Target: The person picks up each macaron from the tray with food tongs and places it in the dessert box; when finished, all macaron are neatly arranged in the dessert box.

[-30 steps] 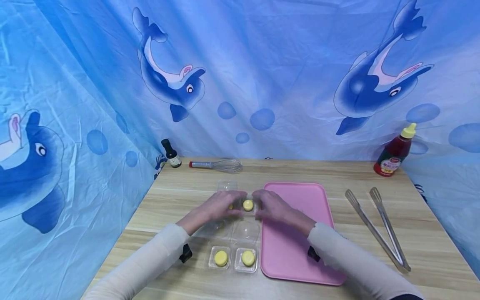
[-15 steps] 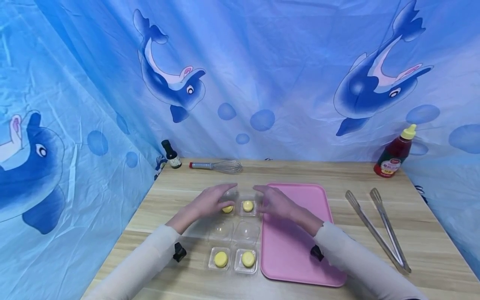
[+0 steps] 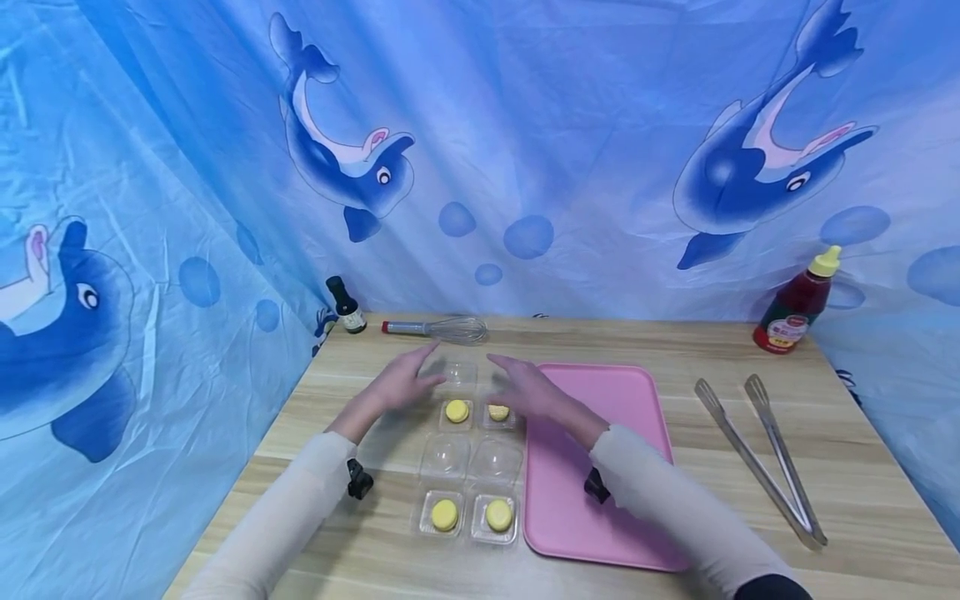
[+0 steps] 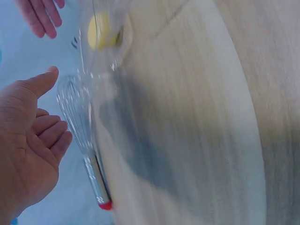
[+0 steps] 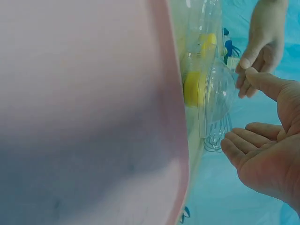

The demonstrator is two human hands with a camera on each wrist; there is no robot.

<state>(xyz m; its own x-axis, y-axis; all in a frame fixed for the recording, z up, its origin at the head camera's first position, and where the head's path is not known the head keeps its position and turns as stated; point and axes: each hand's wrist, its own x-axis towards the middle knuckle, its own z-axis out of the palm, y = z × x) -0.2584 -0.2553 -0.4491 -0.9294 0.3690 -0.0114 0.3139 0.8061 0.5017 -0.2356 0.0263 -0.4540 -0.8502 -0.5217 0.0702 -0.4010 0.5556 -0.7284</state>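
My left hand (image 3: 399, 383) hovers left of the back boxes with its fingers spread, holding nothing. My right hand (image 3: 528, 392) is over the back right box and partly covers it; its fingers are relaxed and nothing is in them. Each of the back two clear plastic boxes contains a yellow macaron, one at the left (image 3: 457, 411) and one at the right (image 3: 498, 412). Nearer me stand two more boxes with lids folded back, with a left macaron (image 3: 444, 515) and a right macaron (image 3: 498, 515). The right wrist view shows a domed clear lid (image 5: 221, 91) beside a macaron.
A pink tray (image 3: 592, 500) lies under my right forearm, right beside the boxes. Metal tongs (image 3: 772, 467) are spread open farther right. A whisk (image 3: 438, 329), a small dark bottle (image 3: 346, 307) and a red sauce bottle (image 3: 793, 308) are along the table's back edge.
Both hands have come off the back right box where they worked together. My left hand has moved left and away from me; my right rose, then shifted left over that box.
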